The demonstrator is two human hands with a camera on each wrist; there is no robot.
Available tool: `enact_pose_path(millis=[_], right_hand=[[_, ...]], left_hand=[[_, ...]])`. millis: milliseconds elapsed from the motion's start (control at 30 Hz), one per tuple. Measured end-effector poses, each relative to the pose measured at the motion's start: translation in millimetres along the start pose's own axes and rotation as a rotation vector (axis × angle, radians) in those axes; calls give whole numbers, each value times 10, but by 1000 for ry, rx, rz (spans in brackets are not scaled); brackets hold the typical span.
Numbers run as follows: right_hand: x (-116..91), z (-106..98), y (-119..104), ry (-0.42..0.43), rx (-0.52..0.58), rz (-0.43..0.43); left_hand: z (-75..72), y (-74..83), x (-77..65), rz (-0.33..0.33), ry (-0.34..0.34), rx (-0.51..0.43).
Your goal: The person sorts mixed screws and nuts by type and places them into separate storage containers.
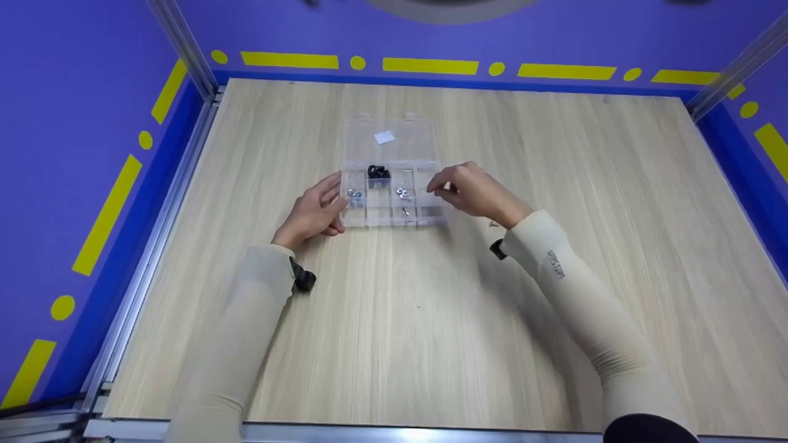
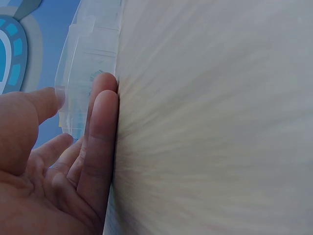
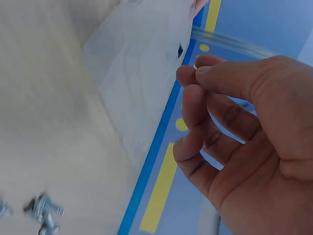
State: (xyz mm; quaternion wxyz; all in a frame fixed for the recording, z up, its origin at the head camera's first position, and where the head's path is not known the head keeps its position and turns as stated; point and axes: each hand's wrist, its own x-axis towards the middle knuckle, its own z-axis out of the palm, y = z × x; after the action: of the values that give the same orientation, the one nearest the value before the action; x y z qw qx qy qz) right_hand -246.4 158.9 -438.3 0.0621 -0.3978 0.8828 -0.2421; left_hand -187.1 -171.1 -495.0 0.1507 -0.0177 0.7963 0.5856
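A clear plastic compartment box (image 1: 378, 218) lies on the wooden table with its lid (image 1: 360, 144) folded back. My left hand (image 1: 311, 212) holds the box's left side, the thumb over its rim and the other fingers along the side, low by the tabletop. Over the right-hand compartments hovers my right hand (image 1: 471, 187), its thumb and forefinger tips together; no object shows between them. Black parts (image 1: 378, 173) sit in a back compartment. Small silvery pieces (image 1: 403, 194) lie in a middle one, with more bluish metal pieces (image 1: 354, 194) at the left.
Several loose screws (image 3: 44, 210) lie on the table (image 1: 381, 344) near the right wrist, partly covered by it in the head view. A small white label (image 1: 384, 137) is on the lid. Blue-purple walls (image 1: 431, 37) with yellow marks enclose the back and sides.
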Motion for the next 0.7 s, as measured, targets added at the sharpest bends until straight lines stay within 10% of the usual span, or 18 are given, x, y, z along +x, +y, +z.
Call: enact_pose_path(millis=[700], right_hand=[[-711,-115,559,12,-1,136]], left_hand=[[3,-8,0,3,-6,-29]])
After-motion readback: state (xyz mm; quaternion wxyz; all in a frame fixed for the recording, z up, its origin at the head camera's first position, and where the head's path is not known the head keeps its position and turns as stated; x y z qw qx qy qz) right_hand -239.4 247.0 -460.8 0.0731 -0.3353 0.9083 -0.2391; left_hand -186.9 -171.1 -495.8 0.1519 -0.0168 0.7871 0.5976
